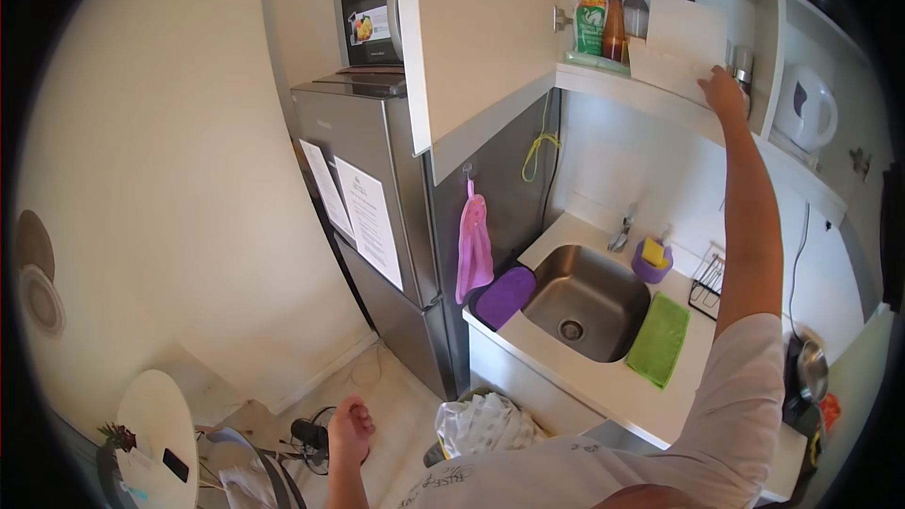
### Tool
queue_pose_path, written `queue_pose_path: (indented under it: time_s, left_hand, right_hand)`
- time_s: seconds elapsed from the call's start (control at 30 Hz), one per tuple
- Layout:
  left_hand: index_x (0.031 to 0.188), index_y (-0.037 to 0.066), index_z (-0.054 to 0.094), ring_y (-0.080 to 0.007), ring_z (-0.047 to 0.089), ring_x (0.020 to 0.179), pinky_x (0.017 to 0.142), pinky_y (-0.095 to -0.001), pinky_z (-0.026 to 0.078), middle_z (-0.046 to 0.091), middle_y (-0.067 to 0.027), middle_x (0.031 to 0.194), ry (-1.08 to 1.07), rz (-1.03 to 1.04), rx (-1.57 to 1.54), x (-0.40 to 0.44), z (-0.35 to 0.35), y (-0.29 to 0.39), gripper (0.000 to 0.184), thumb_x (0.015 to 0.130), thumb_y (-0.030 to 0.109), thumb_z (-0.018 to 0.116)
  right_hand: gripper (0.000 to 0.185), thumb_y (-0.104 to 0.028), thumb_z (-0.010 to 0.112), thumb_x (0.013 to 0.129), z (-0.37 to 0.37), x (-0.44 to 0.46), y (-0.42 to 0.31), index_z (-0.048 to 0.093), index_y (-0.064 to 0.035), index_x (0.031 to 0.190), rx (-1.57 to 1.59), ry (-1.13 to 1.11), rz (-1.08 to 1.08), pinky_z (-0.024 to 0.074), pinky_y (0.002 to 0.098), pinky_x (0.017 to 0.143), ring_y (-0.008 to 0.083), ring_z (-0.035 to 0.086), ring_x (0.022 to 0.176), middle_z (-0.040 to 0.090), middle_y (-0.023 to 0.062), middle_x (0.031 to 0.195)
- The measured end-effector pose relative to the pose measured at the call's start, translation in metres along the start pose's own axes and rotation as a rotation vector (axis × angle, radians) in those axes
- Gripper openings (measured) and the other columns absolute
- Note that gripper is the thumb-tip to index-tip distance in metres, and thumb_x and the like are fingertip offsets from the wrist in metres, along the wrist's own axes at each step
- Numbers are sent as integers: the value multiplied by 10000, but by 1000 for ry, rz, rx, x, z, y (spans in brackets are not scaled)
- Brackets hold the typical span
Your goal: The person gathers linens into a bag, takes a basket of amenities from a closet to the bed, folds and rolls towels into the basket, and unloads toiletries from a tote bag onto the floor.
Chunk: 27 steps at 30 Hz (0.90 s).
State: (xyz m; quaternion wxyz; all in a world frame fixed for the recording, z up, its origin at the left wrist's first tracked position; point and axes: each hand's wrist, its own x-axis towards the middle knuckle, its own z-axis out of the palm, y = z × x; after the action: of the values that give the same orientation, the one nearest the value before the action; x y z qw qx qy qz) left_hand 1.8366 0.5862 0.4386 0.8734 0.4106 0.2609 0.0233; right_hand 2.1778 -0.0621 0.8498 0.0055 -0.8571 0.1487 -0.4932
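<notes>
My right hand (724, 92) is raised to the open wall cabinet, its fingers closed on the front right edge of a white box (665, 71). The box stands on the lower shelf, and a white flap rises behind it. Just beside that hand is a clear jar (743, 64), partly hidden. Left of the box stand a sauce bottle (615, 30), a green and white pouch (591, 26) and dark-topped bottles (636, 9). Low over the floor hangs my left hand (352, 426), fingers curled in, with nothing visible in it.
The cabinet door (490, 38) swings out at head height beside the fridge (368, 179). Below are a steel sink (594, 287), a green cloth (659, 339), a purple mat (505, 298) and a sponge holder (650, 266). A white kettle (804, 111) stands right; a bagged bin (485, 424) sits below.
</notes>
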Motion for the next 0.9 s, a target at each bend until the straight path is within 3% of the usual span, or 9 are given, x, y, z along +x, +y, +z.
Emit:
queue_pose_path:
  time_s: [0.17,0.27,0.37,0.43,0.5,0.57,0.7,0.83,0.9]
  left_hand:
    - [744,140,532,-114,451,545,516,-260,354,486,22,614,-76,15,33,2,3,7,182,859,278,557]
    - [752,139,527,-112,469,562,542,-254,371,493,23,637,-121,73,124,6,17,23,195,874,290,538]
    - [865,117,540,-114,509,661,617,-263,405,544,1,752,-146,231,296,10,43,50,180,886,294,521]
    - [1067,88,509,-129,527,857,721,-270,416,562,-40,978,-97,439,412,4,76,70,265,894,289,514]
    - [1249,61,406,-173,472,1058,851,-322,409,483,-88,1200,-169,674,451,0,108,90,415,902,257,520]
    - [1365,95,305,-229,428,1145,953,-370,362,396,-108,1324,-206,1012,578,24,133,107,548,900,292,517]
    - [1410,60,230,-266,342,1256,1040,-420,281,285,-114,1420,-418,1332,509,0,219,135,547,924,145,466]
    - [1440,25,115,-293,238,1345,1087,-402,207,187,-147,1480,-510,1639,532,-13,288,145,632,925,163,455]
    - [1441,2,70,-287,229,1348,1089,-392,194,176,-167,1479,-528,1780,522,-5,318,144,674,917,143,469]
  right_hand:
    - [644,-274,588,837,-20,-34,-27,295,-147,1396,173,-128,271,455,455,875,377,544,1082,526,242,1218]
    - [709,-234,604,833,-13,-67,-22,223,-180,1429,258,52,45,465,433,871,357,542,1104,472,230,1293]
    - [673,-110,611,811,-59,-136,-29,292,-129,1403,485,89,-249,438,398,933,353,502,1145,461,184,1317]
    - [631,-59,613,802,-116,-181,-34,346,-95,1372,457,161,-384,405,381,970,340,476,1172,470,174,1301]
    - [591,-23,611,794,-174,-216,-28,381,-50,1338,366,275,-456,362,372,1005,321,461,1189,480,167,1286]
    - [555,3,610,792,-219,-243,-11,401,-18,1306,304,421,-451,323,369,1032,300,451,1204,474,169,1294]
    - [450,-34,607,850,-290,-274,49,451,11,1270,247,762,-397,302,358,1044,257,449,1209,483,172,1292]
    - [462,-161,624,879,-322,-290,189,477,50,1263,57,741,-226,293,340,1048,244,424,1238,457,204,1315]
    - [454,-192,614,887,-331,-291,212,495,61,1244,25,683,-56,291,337,1049,243,412,1252,443,211,1330]
